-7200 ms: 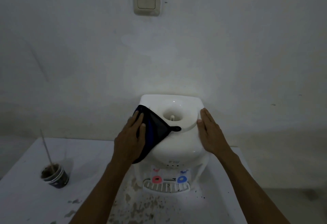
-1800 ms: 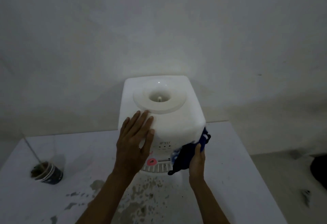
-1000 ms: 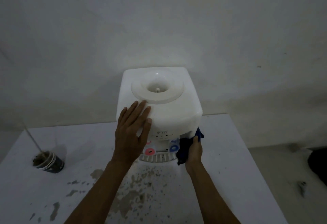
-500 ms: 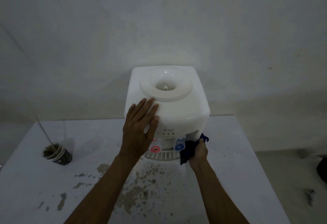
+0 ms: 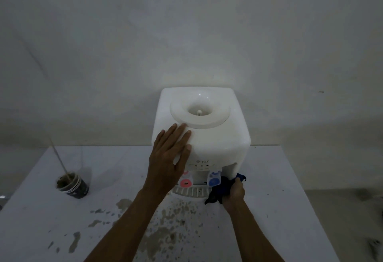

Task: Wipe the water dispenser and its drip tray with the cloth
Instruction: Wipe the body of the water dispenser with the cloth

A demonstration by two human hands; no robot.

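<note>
Glossy white plastic water dispenser [image 5: 215, 137]; soft dark-blue cloth [image 5: 220, 188]; stained matt table [image 5: 279, 199].

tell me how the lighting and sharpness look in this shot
Head view: dim overall, brightest on top of the water dispenser and the wall behind; frame edges darker. Head view: the cloth in the right hand is a dark shape with little detail; no strong glare.

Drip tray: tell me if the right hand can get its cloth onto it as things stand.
Probably yes: the right hand holds the cloth beside the drip tray's right end; only the blue tap overhangs it.
</note>
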